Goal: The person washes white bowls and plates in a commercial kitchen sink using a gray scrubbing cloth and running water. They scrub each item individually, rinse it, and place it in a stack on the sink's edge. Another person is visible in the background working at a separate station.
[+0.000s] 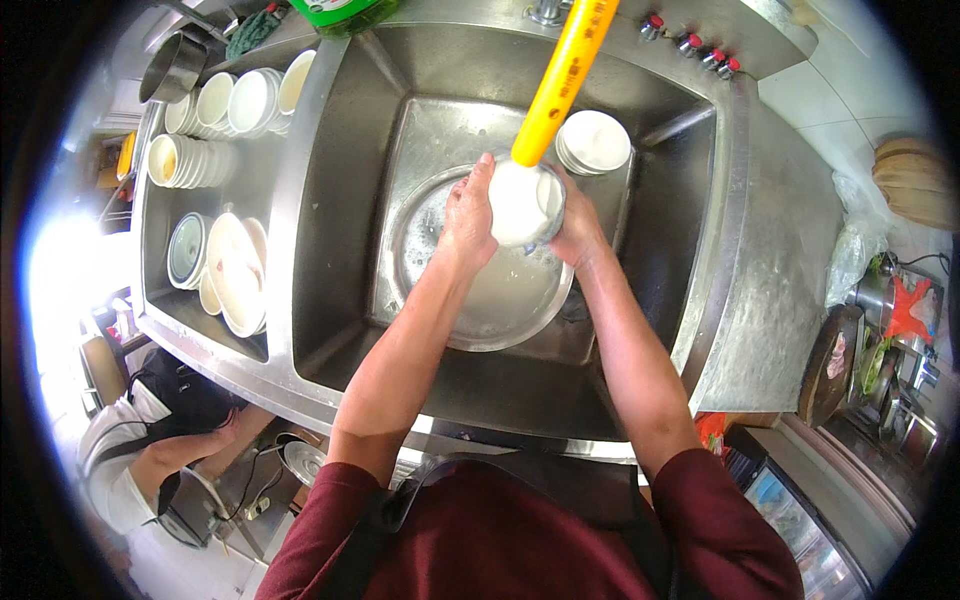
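Both hands are over a round metal basin (517, 341) of cloudy, sudsy water in the deep stainless-steel sink (450, 390). My left hand (471, 217) grips the left side of a white bowl (517, 202). On the bowl's right side is my right hand (579, 217), with what looks like a bluish-grey cloth (556, 214) between it and the bowl. A yellow hose (566, 82) hangs from above, its end overlapping the bowl's far rim; whether they touch I cannot tell. Behind my right hand, a stack of white bowls (596, 142) stands on the sink floor.
Several stacks of bowls (251, 101) and oval plates (234, 274) fill the left sink compartment. A metal pot (174, 67) stands at its far corner. A green bottle (345, 11) is on the back ledge. Another person (157, 442) is at the lower left. A steel counter (780, 300) lies right.
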A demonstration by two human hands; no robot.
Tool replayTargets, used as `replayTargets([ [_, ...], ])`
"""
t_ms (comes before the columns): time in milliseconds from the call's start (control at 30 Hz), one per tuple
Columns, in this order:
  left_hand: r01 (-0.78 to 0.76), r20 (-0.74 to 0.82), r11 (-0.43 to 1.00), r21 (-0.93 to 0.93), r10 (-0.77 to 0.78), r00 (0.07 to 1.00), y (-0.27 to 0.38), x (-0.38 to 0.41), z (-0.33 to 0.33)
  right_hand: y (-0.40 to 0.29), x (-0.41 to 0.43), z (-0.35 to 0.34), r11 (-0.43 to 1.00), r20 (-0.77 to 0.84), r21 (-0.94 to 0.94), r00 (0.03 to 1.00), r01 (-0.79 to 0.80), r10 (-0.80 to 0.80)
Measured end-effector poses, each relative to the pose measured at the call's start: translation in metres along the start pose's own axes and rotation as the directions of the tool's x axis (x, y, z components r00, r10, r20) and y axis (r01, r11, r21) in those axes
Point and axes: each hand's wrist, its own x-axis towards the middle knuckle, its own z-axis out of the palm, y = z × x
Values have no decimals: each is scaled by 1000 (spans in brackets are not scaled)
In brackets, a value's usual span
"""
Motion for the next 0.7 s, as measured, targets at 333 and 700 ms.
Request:
replayTargets([
  [333, -621, 583, 139, 771, 236, 777, -53, 96, 76, 42, -57, -44, 937, 33, 349, 999, -37, 27],
  [700, -690, 760, -391, 609, 39, 649, -117, 139, 75, 35, -95, -76, 864, 50, 501, 996, 42, -77],
])
